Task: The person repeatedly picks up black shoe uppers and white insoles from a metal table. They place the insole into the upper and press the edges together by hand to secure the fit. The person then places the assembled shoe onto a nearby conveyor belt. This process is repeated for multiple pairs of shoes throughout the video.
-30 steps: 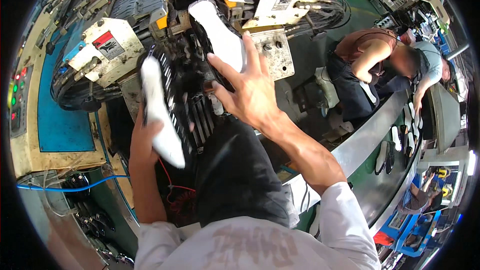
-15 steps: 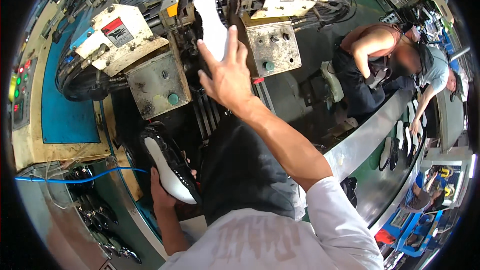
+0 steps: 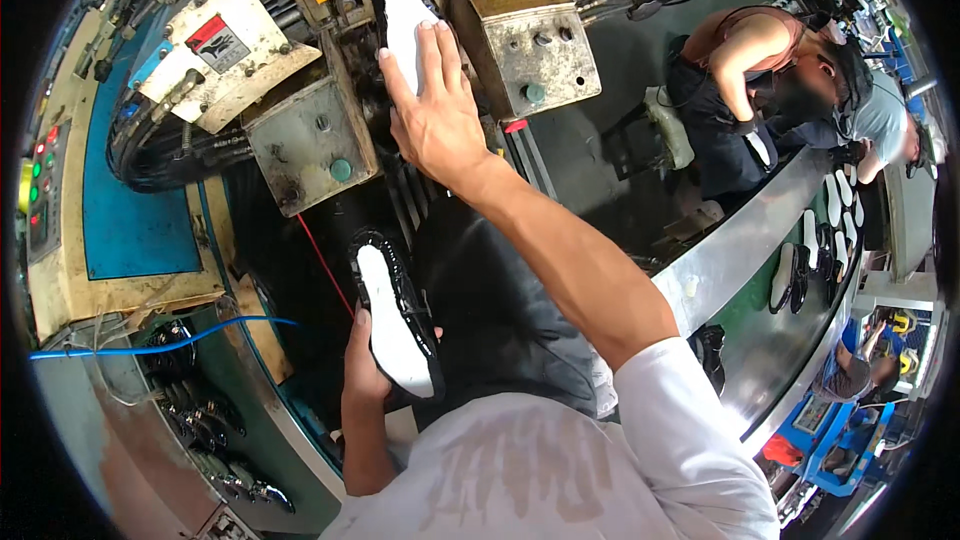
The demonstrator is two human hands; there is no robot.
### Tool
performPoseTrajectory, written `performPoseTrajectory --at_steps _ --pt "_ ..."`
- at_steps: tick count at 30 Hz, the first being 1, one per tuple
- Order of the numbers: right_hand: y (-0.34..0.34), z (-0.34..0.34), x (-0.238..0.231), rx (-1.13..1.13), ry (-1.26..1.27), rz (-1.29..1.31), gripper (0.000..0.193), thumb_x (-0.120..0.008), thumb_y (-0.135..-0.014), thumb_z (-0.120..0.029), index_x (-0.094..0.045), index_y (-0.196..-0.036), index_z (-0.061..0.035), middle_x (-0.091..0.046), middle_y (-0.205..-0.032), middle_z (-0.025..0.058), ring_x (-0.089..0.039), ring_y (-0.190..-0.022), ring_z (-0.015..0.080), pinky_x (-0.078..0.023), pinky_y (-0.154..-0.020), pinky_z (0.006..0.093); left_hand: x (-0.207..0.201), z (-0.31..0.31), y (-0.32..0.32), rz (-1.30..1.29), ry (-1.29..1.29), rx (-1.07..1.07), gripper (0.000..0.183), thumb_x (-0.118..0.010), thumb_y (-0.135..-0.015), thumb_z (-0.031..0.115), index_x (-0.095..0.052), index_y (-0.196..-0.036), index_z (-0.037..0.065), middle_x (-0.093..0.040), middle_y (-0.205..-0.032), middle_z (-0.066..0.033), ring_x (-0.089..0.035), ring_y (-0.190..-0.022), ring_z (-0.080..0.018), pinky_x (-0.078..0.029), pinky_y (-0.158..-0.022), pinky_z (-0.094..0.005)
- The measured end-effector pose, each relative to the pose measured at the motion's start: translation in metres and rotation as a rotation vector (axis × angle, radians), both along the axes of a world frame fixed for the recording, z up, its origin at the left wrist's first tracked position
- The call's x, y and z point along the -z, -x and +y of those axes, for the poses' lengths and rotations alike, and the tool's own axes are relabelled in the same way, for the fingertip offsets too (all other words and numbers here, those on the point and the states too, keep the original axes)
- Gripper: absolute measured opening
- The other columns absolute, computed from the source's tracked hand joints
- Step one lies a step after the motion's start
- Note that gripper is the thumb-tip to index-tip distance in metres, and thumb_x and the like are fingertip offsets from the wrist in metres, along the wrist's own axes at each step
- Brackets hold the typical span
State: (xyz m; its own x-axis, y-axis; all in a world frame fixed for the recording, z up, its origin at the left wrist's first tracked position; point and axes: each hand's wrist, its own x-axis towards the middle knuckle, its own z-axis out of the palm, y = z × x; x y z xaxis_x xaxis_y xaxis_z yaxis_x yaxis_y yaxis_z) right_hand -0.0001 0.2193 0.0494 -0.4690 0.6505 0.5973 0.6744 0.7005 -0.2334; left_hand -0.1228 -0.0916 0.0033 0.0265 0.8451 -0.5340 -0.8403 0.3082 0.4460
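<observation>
- Your right hand (image 3: pixel 435 115) lies flat, fingers together and stretched toward twelve o'clock, palm down on the black shoe with the white sole (image 3: pixel 400 0) that sits sole-up in the grey metal press machine (image 3: pixel 530 50). It presses rather than grips; nothing is pinched.
- That shoe's long axis runs roughly twelve to six, in line with your forearm, its far end beyond your fingertips at twelve o'clock and its near end hidden under your palm.
- Your left hand (image 3: pixel 365 370) is low, close to your body, closed around the lower end of a second black shoe with a white sole (image 3: pixel 395 315), fingers wrapped underneath and thumb at its edge.
- This second shoe also faces sole-up, its long axis tilted from about eleven to five, its free end pointing up toward the machine.
- From the held shoe, the machine's slot lies at twelve o'clock, well apart; your right hand is plainly the nearer one to it.
- At three o'clock, other people bend beside a steel conveyor table (image 3: pixel 740 250) carrying more shoes.
</observation>
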Motion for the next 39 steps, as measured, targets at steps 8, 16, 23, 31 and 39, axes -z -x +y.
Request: performPoseTrajectory --at_steps 8,16,23,31,39 --pt "0.042 0.078 -0.018 -0.018 0.023 0.064 0.06 -0.054 -0.101 -0.013 -0.048 -0.16 -0.005 -0.024 -0.169 0.0425 -0.019 -0.161 0.0587 -0.042 -0.119 0.0685 0.009 0.043 0.001 0.082 0.004 0.062 0.068 -0.05 -0.111 0.047 -0.034 -0.165 0.009 -0.062 -0.141 -0.0198 -0.071 -0.115 -0.0394 -0.063 -0.097 -0.0626" --pt "0.081 0.143 -0.01 0.024 -0.046 0.133 0.059 -0.054 -0.104 -0.019 -0.048 -0.16 -0.0051 -0.025 -0.17 0.0403 -0.019 -0.162 0.0548 -0.041 -0.12 0.0645 0.013 0.092 0.006 0.188 0.029 0.12 0.074 -0.051 -0.112 0.049 -0.028 -0.169 0.01 -0.061 -0.144 -0.0199 -0.073 -0.114 -0.037 -0.063 -0.097 -0.0565" --pt "0.069 0.141 -0.018 0.01 -0.053 0.123 0.059 -0.056 -0.106 -0.026 -0.048 -0.161 -0.0061 -0.027 -0.17 0.0379 -0.021 -0.163 0.0506 -0.041 -0.121 0.0598 0.001 0.14 0.008 0.247 -0.085 0.169 0.088 -0.06 -0.107 0.054 -0.022 -0.172 0.009 -0.057 -0.149 -0.0208 -0.07 -0.121 -0.0355 -0.064 -0.097 -0.0546" --pt "0.046 0.13 -0.042 -0.091 -0.093 0.15 0.06 -0.058 -0.109 -0.033 -0.047 -0.162 -0.0073 -0.029 -0.171 0.0351 -0.023 -0.164 0.0458 -0.042 -0.122 0.0544 -0.023 0.133 0.004 0.261 -0.122 0.213 0.087 -0.061 -0.106 0.048 -0.022 -0.172 0.008 -0.054 -0.153 -0.0208 -0.067 -0.127 -0.0355 -0.061 -0.103 -0.0522" --pt "-0.038 -0.082 0.053 -0.428 1.674 1.404 0.067 -0.052 -0.11 -0.063 -0.051 -0.154 -0.0116 -0.072 -0.123 0.0156 -0.072 -0.113 0.0276 -0.063 -0.096 0.042 -0.052 0.097 -0.025 0.988 -0.268 0.319 0.076 -0.058 -0.111 0.02 -0.018 -0.173 -0.002 -0.034 -0.174 -0.0208 -0.038 -0.158 -0.0275 -0.03 -0.129 -0.0389"
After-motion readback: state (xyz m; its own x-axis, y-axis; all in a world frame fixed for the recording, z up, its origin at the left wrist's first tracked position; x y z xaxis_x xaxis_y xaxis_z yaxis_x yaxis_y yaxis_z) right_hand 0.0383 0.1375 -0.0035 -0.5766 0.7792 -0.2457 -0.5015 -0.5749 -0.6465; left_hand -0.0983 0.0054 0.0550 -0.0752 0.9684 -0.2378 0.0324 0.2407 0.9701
